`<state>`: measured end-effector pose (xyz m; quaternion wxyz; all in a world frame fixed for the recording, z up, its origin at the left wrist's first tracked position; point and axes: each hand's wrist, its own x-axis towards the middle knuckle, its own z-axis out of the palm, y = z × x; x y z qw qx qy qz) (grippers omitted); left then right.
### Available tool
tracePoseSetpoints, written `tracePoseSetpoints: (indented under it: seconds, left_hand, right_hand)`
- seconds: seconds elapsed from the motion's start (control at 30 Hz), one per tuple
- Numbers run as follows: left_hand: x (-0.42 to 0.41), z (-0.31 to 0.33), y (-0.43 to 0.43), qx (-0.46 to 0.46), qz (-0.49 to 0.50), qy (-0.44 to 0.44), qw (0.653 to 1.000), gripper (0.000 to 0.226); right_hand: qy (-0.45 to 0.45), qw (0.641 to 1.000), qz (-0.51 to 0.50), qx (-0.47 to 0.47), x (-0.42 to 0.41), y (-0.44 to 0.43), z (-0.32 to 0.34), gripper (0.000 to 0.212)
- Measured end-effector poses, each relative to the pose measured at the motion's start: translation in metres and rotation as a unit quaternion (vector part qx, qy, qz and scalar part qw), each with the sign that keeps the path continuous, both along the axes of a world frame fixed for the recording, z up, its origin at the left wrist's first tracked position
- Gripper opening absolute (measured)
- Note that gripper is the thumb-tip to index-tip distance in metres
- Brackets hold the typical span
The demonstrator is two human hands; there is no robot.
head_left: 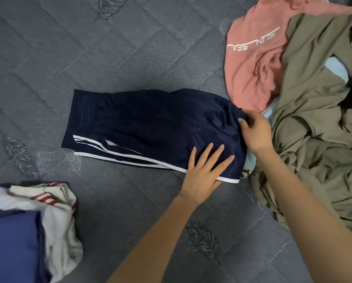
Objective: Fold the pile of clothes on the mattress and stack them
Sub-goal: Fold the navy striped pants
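Navy shorts (142, 127) with white side stripes lie folded lengthwise on the grey quilted mattress (69, 48), waistband to the left. My left hand (205, 170) presses flat on the shorts' near right corner, fingers spread. My right hand (254, 131) pinches the shorts' right edge at the hem. The unfolded pile sits to the right: a pink shirt (256, 64) with white lettering, a large olive garment (314, 127), and a bit of light blue cloth (334, 68) beneath.
A stack of folded clothes sits at the near left: a blue garment (13, 246) on a white one with red stripes (56, 203). Bare mattress lies between the stack and the shorts.
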<state>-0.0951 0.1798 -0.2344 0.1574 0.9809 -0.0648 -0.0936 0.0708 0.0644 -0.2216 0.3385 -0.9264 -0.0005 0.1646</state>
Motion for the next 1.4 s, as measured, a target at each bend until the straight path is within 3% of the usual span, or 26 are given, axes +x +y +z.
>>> tracePoseSetpoints:
  seconds: [0.13, 0.27, 0.47, 0.53, 0.67, 0.8, 1.0, 1.1, 1.17, 1.27, 1.4]
  left_hand:
    - [0.007, 0.002, -0.011, -0.012, 0.000, -0.015, 1.000, 0.082]
    - [-0.006, -0.004, -0.013, -0.048, -0.010, -0.077, 0.996, 0.073]
    - [-0.015, -0.009, -0.019, -0.053, 0.031, -0.069, 0.996, 0.081]
    - [-0.015, -0.010, -0.024, -0.047, 0.027, -0.027, 0.998, 0.080]
    - [-0.014, -0.013, -0.031, -0.058, 0.045, 0.037, 0.997, 0.076]
    - [-0.006, -0.006, -0.029, -0.116, 0.076, 0.029, 0.990, 0.085]
    - [0.019, 0.030, -0.057, -0.250, 0.290, 0.064, 0.922, 0.092]
    - [0.030, 0.045, -0.060, -0.341, 0.395, 0.061, 0.851, 0.091]
    - [0.034, 0.048, -0.049, -0.356, 0.458, 0.049, 0.813, 0.079]
    - [0.033, 0.047, -0.021, -0.381, 0.491, 0.045, 0.782, 0.060]
    - [0.025, 0.051, 0.031, -0.508, 0.449, 0.058, 0.733, 0.063]
  right_hand:
    - [0.046, 0.991, -0.074, 0.102, 0.015, -0.004, 0.002, 0.010]
    - [0.054, 0.971, -0.116, 0.204, 0.044, -0.008, 0.020, 0.028]
    - [0.084, 0.944, -0.140, 0.287, 0.062, 0.011, 0.021, 0.021]
    - [0.101, 0.953, -0.153, 0.239, 0.061, 0.008, 0.011, 0.002]
    - [0.147, 0.986, -0.054, 0.058, 0.041, -0.007, -0.002, 0.036]
    - [0.123, 0.992, 0.012, -0.011, 0.008, -0.007, -0.002, 0.037]
    - [0.116, 0.984, -0.032, 0.128, 0.004, 0.006, 0.015, 0.016]
    - [0.128, 0.974, 0.010, 0.187, 0.002, 0.022, 0.030, 0.011]
    - [0.137, 0.966, 0.041, 0.216, -0.001, 0.034, 0.038, 0.012]
    - [0.159, 0.955, 0.034, 0.247, -0.005, 0.056, 0.045, 0.023]
    - [0.114, 0.974, 0.010, 0.194, -0.013, 0.081, 0.046, 0.018]
